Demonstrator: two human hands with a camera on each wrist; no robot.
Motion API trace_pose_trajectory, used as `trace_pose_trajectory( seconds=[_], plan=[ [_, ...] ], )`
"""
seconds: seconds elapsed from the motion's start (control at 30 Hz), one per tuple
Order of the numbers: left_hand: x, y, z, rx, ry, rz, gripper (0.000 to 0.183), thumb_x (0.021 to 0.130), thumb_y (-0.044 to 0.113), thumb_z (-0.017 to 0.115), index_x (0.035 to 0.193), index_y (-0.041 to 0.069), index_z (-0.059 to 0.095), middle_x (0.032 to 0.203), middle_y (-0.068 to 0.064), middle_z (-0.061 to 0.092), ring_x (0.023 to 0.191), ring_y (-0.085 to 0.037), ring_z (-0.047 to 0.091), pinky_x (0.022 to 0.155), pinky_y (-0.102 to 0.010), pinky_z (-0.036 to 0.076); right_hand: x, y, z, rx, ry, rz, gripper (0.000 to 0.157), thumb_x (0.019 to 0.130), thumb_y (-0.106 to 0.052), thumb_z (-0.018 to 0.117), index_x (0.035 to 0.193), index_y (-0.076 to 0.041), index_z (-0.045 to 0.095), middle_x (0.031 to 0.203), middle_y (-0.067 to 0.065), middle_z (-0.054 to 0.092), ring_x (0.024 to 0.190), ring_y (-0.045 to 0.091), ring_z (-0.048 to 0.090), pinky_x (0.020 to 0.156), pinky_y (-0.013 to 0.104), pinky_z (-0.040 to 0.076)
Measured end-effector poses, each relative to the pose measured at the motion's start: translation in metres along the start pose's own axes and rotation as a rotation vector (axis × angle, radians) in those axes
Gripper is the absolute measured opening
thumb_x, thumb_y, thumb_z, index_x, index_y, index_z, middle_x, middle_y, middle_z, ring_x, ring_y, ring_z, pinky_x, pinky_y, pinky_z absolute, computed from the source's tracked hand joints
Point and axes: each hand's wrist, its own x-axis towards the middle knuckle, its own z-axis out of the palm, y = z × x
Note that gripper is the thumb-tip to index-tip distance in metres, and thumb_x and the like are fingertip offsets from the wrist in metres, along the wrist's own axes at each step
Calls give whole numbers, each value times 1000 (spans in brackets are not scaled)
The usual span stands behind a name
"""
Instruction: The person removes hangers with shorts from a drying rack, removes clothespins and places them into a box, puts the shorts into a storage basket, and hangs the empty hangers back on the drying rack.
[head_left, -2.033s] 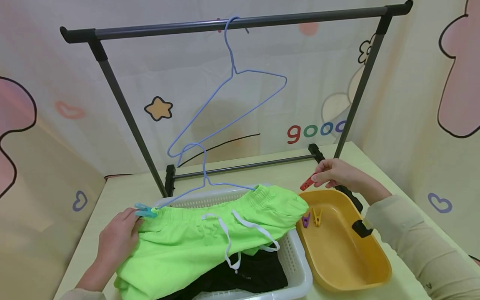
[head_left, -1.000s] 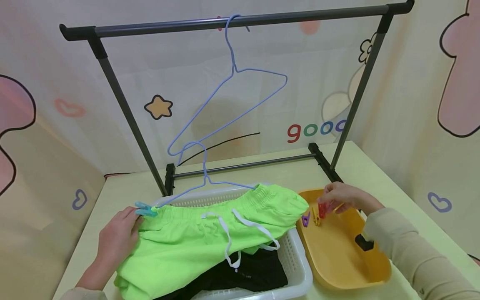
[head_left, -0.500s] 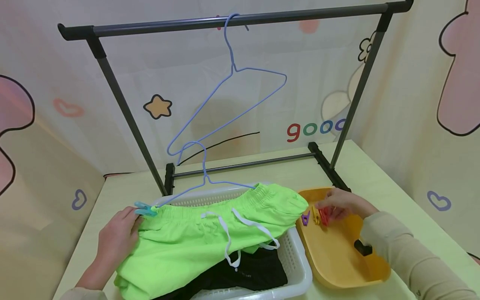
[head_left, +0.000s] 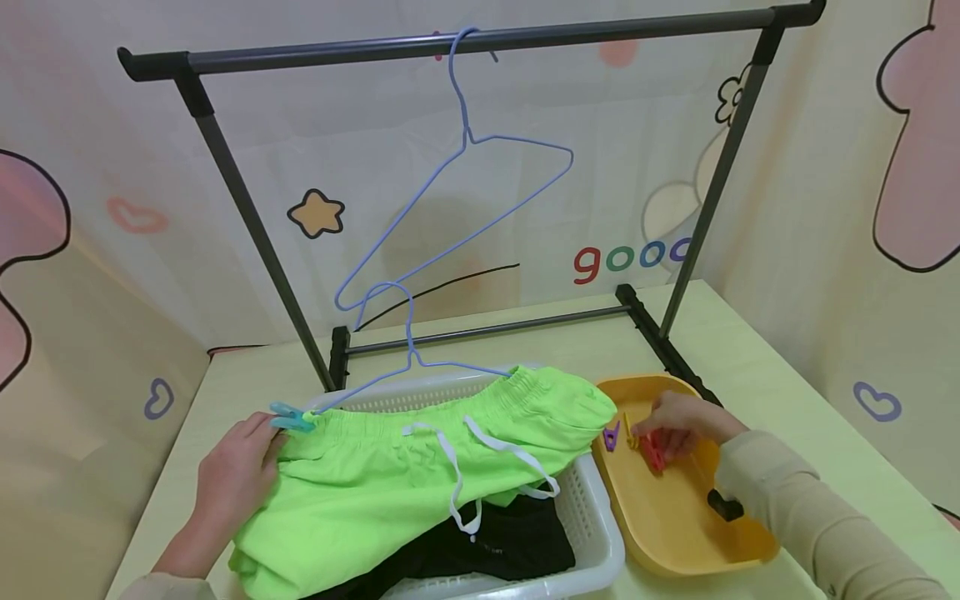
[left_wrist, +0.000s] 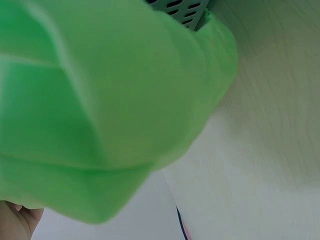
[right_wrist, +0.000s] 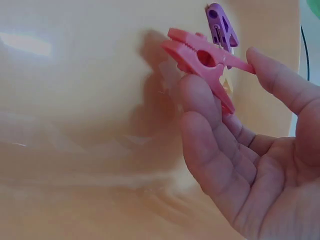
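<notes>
Bright green shorts with white drawstrings lie over the white basket, a blue wire hanger sticking up from their waistband. At the waistband's left end is a teal clothespin. My left hand grips the shorts just below that clip; in the left wrist view, cloth covers most of it. Low inside the yellow basin, my right hand pinches a red clothespin between thumb and fingers, its jaws pointing away from the palm. Purple and yellow clothespins lie beside it in the basin.
The yellow basin stands right of the white basket, which also holds a black garment. Behind them rises a black rack, with another blue hanger on its bar. Patterned cloth walls surround the table.
My right hand has come down from above the basin's back rim into the basin, then slightly toward me, carrying the red clothespin. My left hand and the shorts stay put.
</notes>
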Motion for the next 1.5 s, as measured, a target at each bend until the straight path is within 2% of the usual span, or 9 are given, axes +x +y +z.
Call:
trace_pose_trajectory(
  seconds=[0.47, 0.83, 1.33, 1.5],
  plan=[
    [0, -2, 2, 0, -3, -4, 14, 69, -1, 67, 80, 5, 59, 82, -5, 60, 72, -25, 57, 47, -38, 42, -1, 1, 14, -18, -31, 57, 35, 75, -36, 68, 76, -3, 55, 52, 2, 57, 43, 12, 57, 49, 25, 49],
    [-1, -1, 1, -1, -2, 0, 14, 69, -1, 67, 78, 5, 58, 79, -4, 59, 69, -24, 56, 45, -35, 41, -1, 3, 24, -46, -37, 76, 34, 73, -38, 69, 60, -8, 59, 47, 0, 55, 41, 9, 55, 47, 24, 49],
    [0, -2, 1, -5, -5, 0, 14, 70, -1, 67, 80, 5, 59, 82, -4, 59, 73, -24, 57, 47, -38, 43, -5, 1, 29, -59, 9, 67, 38, 74, -39, 68, 58, -6, 58, 44, -1, 53, 39, 9, 55, 45, 25, 48],
    [0, -2, 1, -5, -5, 5, 14, 70, -1, 67, 80, 5, 59, 82, -4, 59, 73, -24, 57, 47, -38, 43, -7, 3, 27, -52, 23, 65, 39, 72, -42, 68, 63, -7, 54, 46, -1, 51, 40, 10, 54, 45, 24, 47]
  ],
)
